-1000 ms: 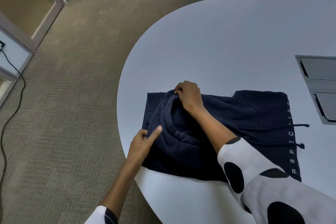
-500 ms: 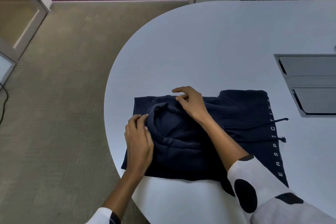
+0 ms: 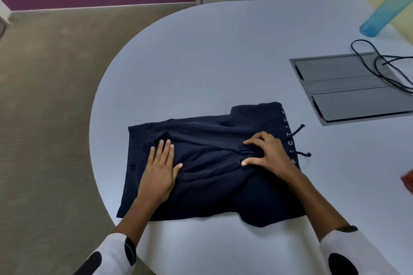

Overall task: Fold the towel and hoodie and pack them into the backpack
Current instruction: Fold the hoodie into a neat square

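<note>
I see the hoodie (image 3: 212, 163), navy, lying partly folded on the table (image 3: 212, 62), close to its rounded near edge. Pale lettering runs along the hoodie's right border, and two drawstring ends (image 3: 300, 140) trail off that side onto the table.

My left hand (image 3: 159, 172) lies flat on the left part of the hoodie, fingers straight and together, thumb spread, palm pressing the cloth. It grips nothing.

My right hand (image 3: 271, 155) rests on the right part of the hoodie, near the lettering. Its fingers are spread and only slightly bent, tips touching the fabric beside a fold at the drawstring eyelets. I cannot confirm any pinch on the cloth.

Both sleeves (image 3: 116, 252) are white with dark spots.

A grey hatch (image 3: 348, 87) is set in the table to the right, well apart from the hoodie, with a black cable (image 3: 380, 67) looped across it. A blue bottle (image 3: 388, 4) stands at the far right. A red item (image 3: 407, 181) shows at the right edge; I cannot identify it.
</note>
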Tool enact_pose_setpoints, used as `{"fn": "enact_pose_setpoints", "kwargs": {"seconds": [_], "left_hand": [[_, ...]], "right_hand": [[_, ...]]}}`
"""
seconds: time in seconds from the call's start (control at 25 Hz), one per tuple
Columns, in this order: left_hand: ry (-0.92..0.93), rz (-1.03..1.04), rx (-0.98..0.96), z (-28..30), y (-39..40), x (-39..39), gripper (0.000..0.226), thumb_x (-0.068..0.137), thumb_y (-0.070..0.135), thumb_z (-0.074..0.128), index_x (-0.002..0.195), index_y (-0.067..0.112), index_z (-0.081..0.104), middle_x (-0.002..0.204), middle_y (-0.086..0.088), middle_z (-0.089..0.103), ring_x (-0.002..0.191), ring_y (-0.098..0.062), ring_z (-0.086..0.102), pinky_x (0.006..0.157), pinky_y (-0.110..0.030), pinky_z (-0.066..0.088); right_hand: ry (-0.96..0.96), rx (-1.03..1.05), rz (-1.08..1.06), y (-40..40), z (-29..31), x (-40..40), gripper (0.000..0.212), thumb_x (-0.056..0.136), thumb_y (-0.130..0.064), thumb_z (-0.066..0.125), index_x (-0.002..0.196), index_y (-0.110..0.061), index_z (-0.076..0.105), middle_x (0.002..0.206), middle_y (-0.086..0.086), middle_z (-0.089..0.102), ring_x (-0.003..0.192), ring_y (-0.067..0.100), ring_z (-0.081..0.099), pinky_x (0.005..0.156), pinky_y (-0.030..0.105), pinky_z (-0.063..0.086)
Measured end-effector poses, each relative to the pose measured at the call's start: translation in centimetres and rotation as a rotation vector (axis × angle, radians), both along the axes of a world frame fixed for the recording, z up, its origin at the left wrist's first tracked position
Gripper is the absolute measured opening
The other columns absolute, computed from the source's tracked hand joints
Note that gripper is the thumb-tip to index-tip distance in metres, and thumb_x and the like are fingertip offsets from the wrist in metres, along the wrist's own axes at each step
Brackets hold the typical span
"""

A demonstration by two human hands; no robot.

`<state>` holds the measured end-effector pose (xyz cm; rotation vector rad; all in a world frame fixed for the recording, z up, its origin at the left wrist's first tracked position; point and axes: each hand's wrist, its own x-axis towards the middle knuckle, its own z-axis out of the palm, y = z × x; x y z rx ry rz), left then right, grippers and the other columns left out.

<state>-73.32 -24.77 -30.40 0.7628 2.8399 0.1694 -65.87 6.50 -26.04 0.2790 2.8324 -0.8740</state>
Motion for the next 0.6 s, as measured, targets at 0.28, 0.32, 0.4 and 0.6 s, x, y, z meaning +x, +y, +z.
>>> {"fn": "enact_pose_setpoints", "kwargs": {"seconds": [0.28,0.32,0.4,0.6], "left_hand": [[0.066,0.054,0.041,0.2,0.2,0.1,0.074,0.098,0.054,0.013,0.140,-0.001,0.040,0.148,-0.019,0.037,0.141,-0.033,0.026,0.118,-0.045,0.010],[0.088,0.082,0.071,0.8,0.9,0.2,0.065,0.099,0.048,0.027,0.140,0.000,0.041,0.148,-0.020,0.038,0.141,-0.035,0.027,0.117,-0.050,0.014],[0.116,0.120,0.191,2.7,2.8,0.7,0.055,0.091,0.033,0.057,0.138,0.006,0.046,0.146,-0.017,0.040,0.140,-0.036,0.029,0.115,-0.056,0.017],[-0.252,0.124,0.671,7.4,7.5,2.0,0.065,0.081,0.017,0.072,0.139,0.029,0.043,0.143,0.009,0.041,0.121,-0.012,0.050,0.098,-0.030,0.045]], "right_hand": [[-0.168,0.321,-0.041,2.7,2.9,1.5,0.044,0.085,-0.014,0.063,0.124,-0.025,0.047,0.110,0.000,0.059,0.096,0.023,0.062,0.079,0.033,0.049],[-0.170,0.161,-0.112,3.0,3.6,1.4,0.043,0.084,-0.013,0.066,0.120,-0.025,0.049,0.098,0.001,0.063,0.085,0.021,0.066,0.075,0.029,0.050],[-0.129,-0.274,-0.208,2.2,5.5,0.9,0.038,0.080,-0.007,0.072,0.112,-0.019,0.054,0.078,0.003,0.065,0.061,0.017,0.067,0.064,0.022,0.050],[-0.085,-0.617,-0.072,-4.1,8.5,-2.4,0.015,0.083,0.000,0.068,0.094,-0.009,0.064,0.071,0.006,0.066,0.063,0.019,0.068,0.056,0.026,0.055]]}}
